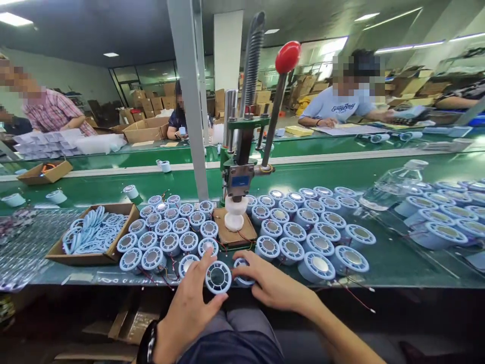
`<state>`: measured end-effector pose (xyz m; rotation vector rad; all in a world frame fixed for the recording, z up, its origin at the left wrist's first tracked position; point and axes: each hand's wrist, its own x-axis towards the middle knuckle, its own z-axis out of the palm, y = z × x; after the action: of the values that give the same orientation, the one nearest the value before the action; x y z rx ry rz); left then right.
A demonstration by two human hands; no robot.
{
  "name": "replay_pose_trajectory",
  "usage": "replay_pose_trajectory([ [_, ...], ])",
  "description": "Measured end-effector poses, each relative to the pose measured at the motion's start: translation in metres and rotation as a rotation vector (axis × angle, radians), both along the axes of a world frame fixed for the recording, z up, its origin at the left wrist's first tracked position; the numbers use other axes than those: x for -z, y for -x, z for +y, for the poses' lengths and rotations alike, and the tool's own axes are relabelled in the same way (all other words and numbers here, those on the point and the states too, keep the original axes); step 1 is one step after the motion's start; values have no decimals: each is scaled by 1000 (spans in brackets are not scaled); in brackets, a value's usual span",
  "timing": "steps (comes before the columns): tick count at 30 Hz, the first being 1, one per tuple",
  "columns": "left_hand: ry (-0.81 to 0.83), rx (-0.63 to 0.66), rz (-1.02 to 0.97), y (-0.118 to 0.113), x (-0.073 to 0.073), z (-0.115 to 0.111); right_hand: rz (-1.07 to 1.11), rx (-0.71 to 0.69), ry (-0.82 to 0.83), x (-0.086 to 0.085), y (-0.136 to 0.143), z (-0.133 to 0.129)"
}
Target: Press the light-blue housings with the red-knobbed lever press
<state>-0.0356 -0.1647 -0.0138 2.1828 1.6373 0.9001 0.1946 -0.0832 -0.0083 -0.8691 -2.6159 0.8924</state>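
Green bench [390, 260]: left fingers [204, 262] clamp one ring [219, 291], right fingers [250, 259] grip one cylinder [243, 280].

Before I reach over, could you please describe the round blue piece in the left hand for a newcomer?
Find the lever press with the red knob, then look down toward the bench's near edge. There the left hand grips a round blue piece; its centre looks dark, while its standing neighbours show lighter ones.
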Motion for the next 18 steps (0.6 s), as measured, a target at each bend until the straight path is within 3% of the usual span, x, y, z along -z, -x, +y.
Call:
replay_pose_trajectory([
  [3,-8,34,27,-5,-5,-1,221,134,-106,21,2,-3],
  [8,-3,210,87,-17,-8,15,501,541,-293,60,27,-18],
  [10,42,292,126,-21,-11,27,564,569,-261,69,36,-17],
  [13,131,431,196,-23,-19,49,652,500,-176,75,36,-12],
  [18,251,619,322,-25,-38,84,608,480,-33,76,25,-12],
])
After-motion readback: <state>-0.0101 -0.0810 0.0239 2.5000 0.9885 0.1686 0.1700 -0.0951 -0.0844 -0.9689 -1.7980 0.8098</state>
